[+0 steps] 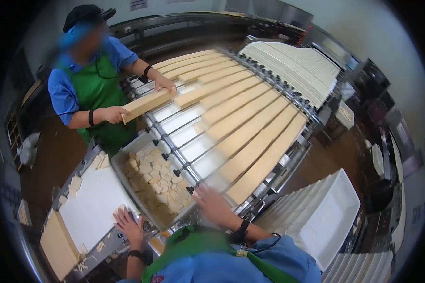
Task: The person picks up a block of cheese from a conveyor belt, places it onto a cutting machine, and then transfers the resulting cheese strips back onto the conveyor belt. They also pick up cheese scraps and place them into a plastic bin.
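My left hand (130, 227) lies with fingers spread at the near edge of a white belt (97, 198), by a small pale scrap. My right hand (213, 205) reaches to the near end of a slatted conveyor, fingers stretched out beside its metal crossbar (177, 155) and black knobs. I see nothing held in it. Long, flat, tan dough-like strips (250, 150) lie in rows on the conveyor, close to that hand. Between my hands stands a grey bin (123, 177) holding many broken tan pieces (158, 181).
Across the bin, a co-worker in a green apron (99, 85) holds a tan stack of strips (148, 104) in both hands. A tan block (59, 245) rests on the white belt's left end. Nested white tubs (328, 219) stand at my right.
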